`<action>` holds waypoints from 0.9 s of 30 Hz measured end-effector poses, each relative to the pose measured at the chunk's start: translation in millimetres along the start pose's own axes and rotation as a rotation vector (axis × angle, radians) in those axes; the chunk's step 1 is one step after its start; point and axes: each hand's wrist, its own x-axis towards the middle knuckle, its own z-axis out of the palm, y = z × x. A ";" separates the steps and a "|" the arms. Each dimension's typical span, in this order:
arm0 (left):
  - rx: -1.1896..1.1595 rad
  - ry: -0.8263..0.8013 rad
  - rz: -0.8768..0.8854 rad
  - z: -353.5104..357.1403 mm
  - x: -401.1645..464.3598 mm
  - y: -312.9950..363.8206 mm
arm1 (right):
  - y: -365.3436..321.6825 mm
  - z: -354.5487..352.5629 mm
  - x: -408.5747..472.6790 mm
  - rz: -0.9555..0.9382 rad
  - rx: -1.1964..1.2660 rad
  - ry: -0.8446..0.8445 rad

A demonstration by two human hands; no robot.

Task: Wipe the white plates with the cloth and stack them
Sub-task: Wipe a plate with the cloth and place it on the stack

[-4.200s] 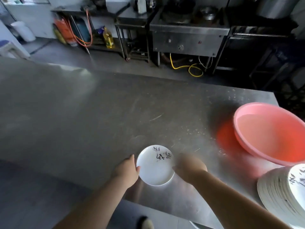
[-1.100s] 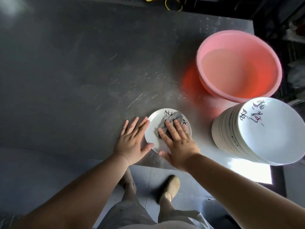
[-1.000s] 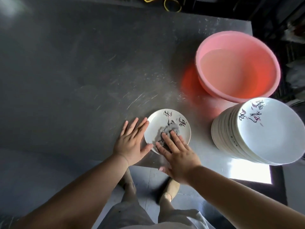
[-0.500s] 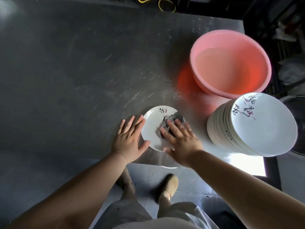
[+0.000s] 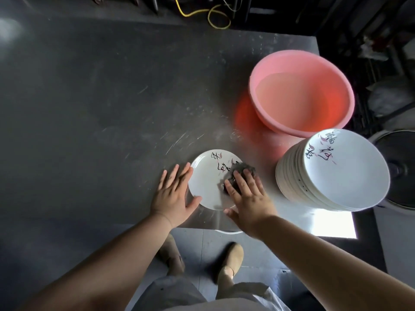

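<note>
Plate [image 5: 207,185] lies at the bench's [image 5: 89,108] near edge. Right hand [image 5: 249,196], fingers spread flat, presses a grey cloth [image 5: 241,173] onto it; left hand [image 5: 173,194] lies open against its left rim. Stacked plates [image 5: 336,171] stand near the right corner.

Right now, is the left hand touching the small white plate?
Touching. The head view shows the left hand flat on the table, thumb and forefinger pressed against the small white plate rim.
</note>
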 end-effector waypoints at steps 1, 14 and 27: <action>0.001 -0.011 0.001 -1.4 0.2 0.6 | -6.2 7.3 -12.1 -0.034 0.005 -0.004; 0.060 -0.097 0.038 -17.3 1.3 2.1 | 18.7 -14.3 27.4 -0.023 0.026 0.041; 0.057 -0.023 -0.062 -17.2 -6.5 27.0 | -1.1 9.5 -10.6 0.051 0.100 0.013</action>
